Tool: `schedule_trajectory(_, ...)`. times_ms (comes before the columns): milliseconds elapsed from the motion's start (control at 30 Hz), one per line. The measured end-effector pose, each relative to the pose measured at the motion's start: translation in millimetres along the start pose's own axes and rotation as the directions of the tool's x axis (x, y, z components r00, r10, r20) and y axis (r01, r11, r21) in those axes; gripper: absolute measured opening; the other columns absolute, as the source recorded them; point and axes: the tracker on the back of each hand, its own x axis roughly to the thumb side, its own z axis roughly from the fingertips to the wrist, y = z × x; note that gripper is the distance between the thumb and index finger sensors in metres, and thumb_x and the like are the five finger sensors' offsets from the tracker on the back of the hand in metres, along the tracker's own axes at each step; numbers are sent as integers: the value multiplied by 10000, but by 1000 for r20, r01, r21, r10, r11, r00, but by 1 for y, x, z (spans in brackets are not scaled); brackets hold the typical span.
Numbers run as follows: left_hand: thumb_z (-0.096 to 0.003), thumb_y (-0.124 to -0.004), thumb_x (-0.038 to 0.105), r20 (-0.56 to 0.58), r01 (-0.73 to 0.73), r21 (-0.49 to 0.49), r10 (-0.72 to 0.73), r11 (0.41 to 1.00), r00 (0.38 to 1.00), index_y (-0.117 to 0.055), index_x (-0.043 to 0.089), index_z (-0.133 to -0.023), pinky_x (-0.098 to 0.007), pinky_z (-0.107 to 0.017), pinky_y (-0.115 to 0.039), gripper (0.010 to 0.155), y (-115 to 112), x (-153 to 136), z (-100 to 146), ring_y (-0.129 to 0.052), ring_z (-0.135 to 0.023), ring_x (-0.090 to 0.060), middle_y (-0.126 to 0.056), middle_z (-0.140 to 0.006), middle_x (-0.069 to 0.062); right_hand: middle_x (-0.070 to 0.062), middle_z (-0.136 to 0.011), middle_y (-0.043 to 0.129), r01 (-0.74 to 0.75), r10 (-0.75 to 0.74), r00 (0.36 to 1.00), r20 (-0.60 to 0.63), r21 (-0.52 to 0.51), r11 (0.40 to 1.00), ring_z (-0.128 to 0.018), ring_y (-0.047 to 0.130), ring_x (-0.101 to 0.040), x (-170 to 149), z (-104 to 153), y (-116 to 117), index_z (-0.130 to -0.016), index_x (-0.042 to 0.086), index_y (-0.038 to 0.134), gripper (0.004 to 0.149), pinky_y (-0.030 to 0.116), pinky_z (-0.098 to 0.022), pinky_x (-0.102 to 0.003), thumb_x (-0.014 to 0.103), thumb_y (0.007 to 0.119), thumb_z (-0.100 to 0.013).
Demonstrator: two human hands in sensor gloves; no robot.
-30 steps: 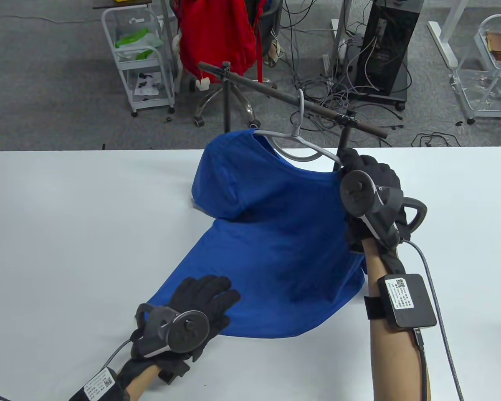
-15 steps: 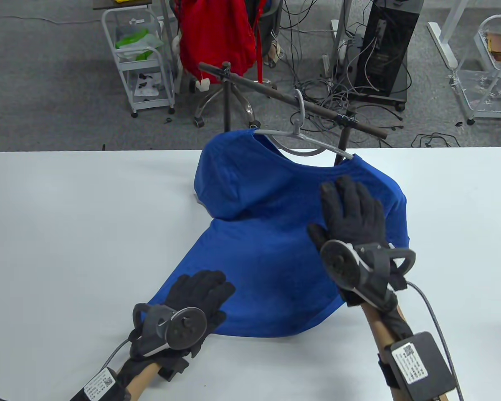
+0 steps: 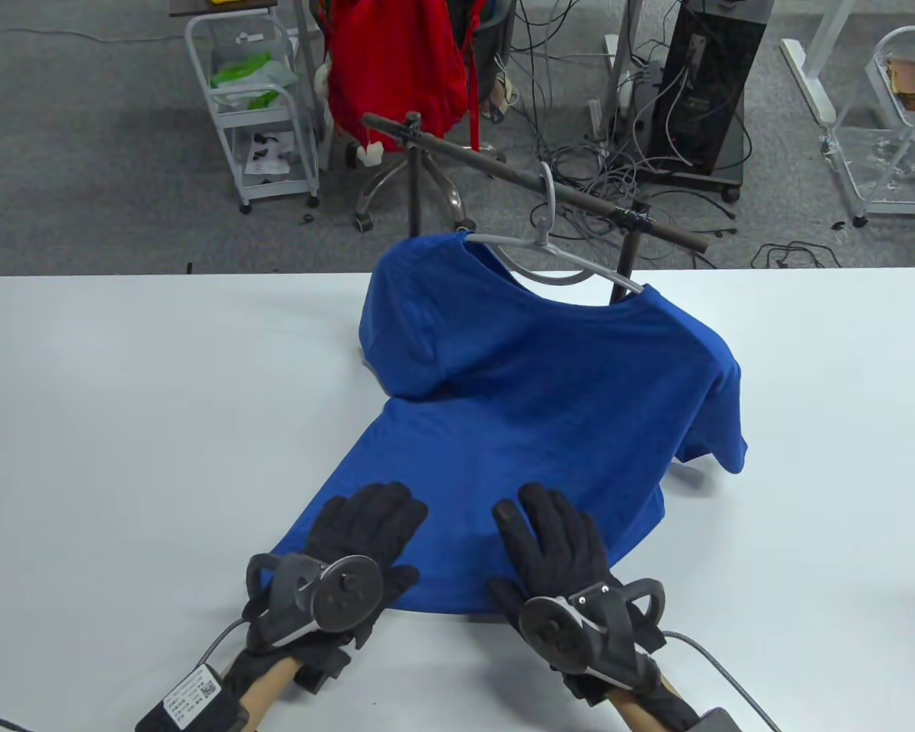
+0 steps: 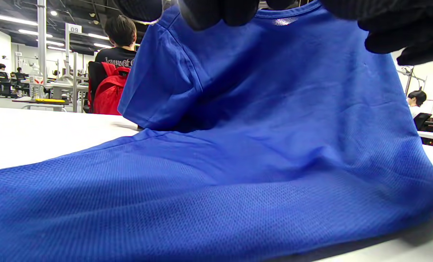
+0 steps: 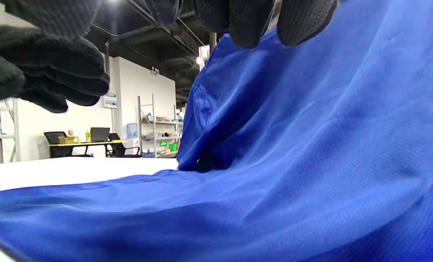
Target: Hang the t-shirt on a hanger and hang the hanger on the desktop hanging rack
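Blue t-shirt (image 3: pixel 549 381) hung, hem toward hands

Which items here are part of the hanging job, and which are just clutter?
Job:
blue mesh t-shirt
grey plastic hanger
dark metal desktop rack
left hand
right hand

Clutter:
red backpack
white wire trolley
black computer tower

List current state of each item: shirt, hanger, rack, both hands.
blue t-shirt: on the hanger, lower part spread on the table
hanger: hooked over the rack's bar
rack: standing at the table's far edge
left hand: flat on the shirt's hem, fingers straight
right hand: flat on the hem, fingers straight
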Motion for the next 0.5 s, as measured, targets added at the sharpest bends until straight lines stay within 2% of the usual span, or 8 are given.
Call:
schedule_trajectory(67, -423, -624, 654, 2, 3, 0, -3, 1000, 1000, -306, 526, -1123, -542, -901, -482, 780, 0, 0, 0, -493, -1215, -161, -406, -1285, 140, -106, -1208, 373, -41, 41, 999, 9, -2, 999, -1117, 529, -384, 1, 0, 0, -1129, 264, 331, 785, 548, -785, -612, 581, 640, -479)
schedule_trajectory(267, -426, -624, 652, -7, 2, -15, -2, 1000, 1000, -314, 530, -1122, -542, -902, -481, 772, -1, 1, -2, -495, -1214, -161, -412, -1286, 140, -106, -1198, 412, 38, -37, 999, -13, 64, 997, -1105, 553, -381, -8, -1, 8, -1123, 258, 365, 767, 555, -778, -613, 562, 650, -479)
schedule_trajectory(500, -426, -629, 645, -5, 0, -6, 0, 1000, 1000, -332, 522, -1122, -545, -895, -493, 767, -2, 3, -1, -517, -1206, -161, -433, -1279, 137, -95, -1190, 430, 78, -76, 997, -28, 72, 994, -1097, 565, -375, -9, -2, 5, -1120, 247, 375, 757, 559, -774, -614, 545, 655, -482)
